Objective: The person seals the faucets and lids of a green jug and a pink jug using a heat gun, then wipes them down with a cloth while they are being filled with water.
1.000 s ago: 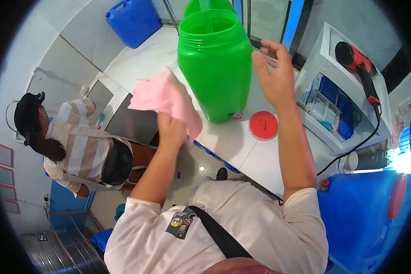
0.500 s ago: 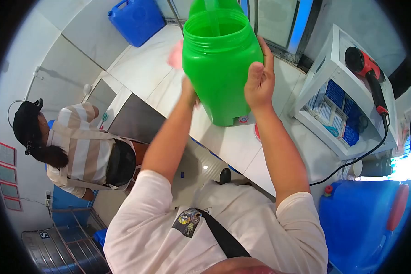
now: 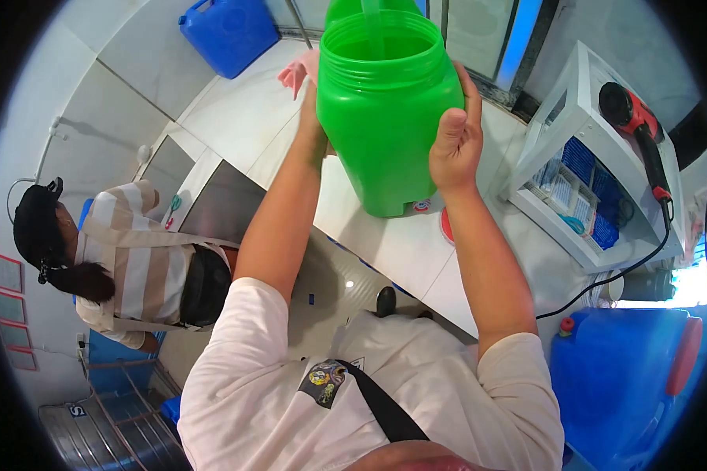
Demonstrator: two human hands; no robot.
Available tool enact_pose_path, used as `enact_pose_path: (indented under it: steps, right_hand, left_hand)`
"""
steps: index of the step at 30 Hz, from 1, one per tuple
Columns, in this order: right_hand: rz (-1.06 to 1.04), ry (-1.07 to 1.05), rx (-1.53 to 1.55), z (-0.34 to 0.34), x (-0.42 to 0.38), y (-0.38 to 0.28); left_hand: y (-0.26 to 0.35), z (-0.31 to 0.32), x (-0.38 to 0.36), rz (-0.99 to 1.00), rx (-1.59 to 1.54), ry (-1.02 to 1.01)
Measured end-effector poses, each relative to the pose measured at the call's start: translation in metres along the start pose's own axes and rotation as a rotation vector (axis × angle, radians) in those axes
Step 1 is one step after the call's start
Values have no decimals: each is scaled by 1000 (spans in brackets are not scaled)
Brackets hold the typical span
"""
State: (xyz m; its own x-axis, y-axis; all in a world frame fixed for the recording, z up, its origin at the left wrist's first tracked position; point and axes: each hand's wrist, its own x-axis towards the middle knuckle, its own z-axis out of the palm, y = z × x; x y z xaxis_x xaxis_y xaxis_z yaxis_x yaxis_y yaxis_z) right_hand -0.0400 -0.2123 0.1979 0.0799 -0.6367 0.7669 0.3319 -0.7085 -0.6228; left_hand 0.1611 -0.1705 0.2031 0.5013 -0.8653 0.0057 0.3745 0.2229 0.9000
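A large green plastic jug (image 3: pixel 389 133), its wide threaded mouth uncapped, stands upright on the white tiled counter. My right hand (image 3: pixel 457 149) grips its right side, fingers round the back and thumb pointing up. At the jug's left side is my left hand (image 3: pixel 314 106), closed on a pink cloth (image 3: pixel 297 72) that sticks out beyond it. The jug hides most of the left fingers. By my right forearm, a red round lid (image 3: pixel 447 225) is partly visible on the counter.
A blue jerrycan (image 3: pixel 229 35) stands at the back left. To the right, a white shelf unit (image 3: pixel 554 212) carries a red and black heat gun (image 3: pixel 632 114) with a trailing cord. Large blue containers (image 3: pixel 620 385) stand at lower right. Another person (image 3: pixel 145 243) is at the left.
My left hand and the pink cloth have moved up along the jug's left side. My right hand keeps its grip, and the jug appears slightly further right in view.
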Motion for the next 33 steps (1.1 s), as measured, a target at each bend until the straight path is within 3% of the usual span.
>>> enact_pose_path:
  steps: [4,6,9,12,14,17,18,20,22,23,26,27,29,33]
  right_hand:
    - [15,-11,-43,-3,-1,1]
    - [17,-16,-77,-4,-1,2]
    - [34,-13,-36,-2,-2,2]
    - [82,-42,8,-3,-1,-4]
    - [84,-42,-1,-3,-1,-4]
    - [37,-42,-13,-3,-2,5]
    - [32,-42,-16,-4,-1,4]
    - [50,-59,-29,-6,0,3]
    - [34,-56,-32,-6,0,8]
    - [15,-49,-28,-5,-1,11]
    - [27,-36,-51,-2,-1,8]
    - [32,-32,-60,0,-1,5]
    - [38,-24,-70,2,-1,3]
    - [46,-61,-19,-3,-3,6]
  left_hand:
    - [-129,-72,25,168,546,30]
    - [-138,-73,-32,-237,79,100]
    - [-109,-49,-80,-240,-36,111]
    - [-59,-37,-74,-114,-40,-37]
    - [-26,-35,-24,-61,-92,-172]
    - [9,-33,89,-47,100,-166]
    - [8,-50,158,217,332,-274]
    - [20,-47,194,491,560,-383]
    - [71,3,148,221,694,-291]
    - [76,0,158,196,671,-434]
    - [60,-9,173,266,432,-420]
    - [57,-2,161,369,389,-431]
    - [31,-17,197,298,219,-442]
    - [-41,-24,157,125,125,-123]
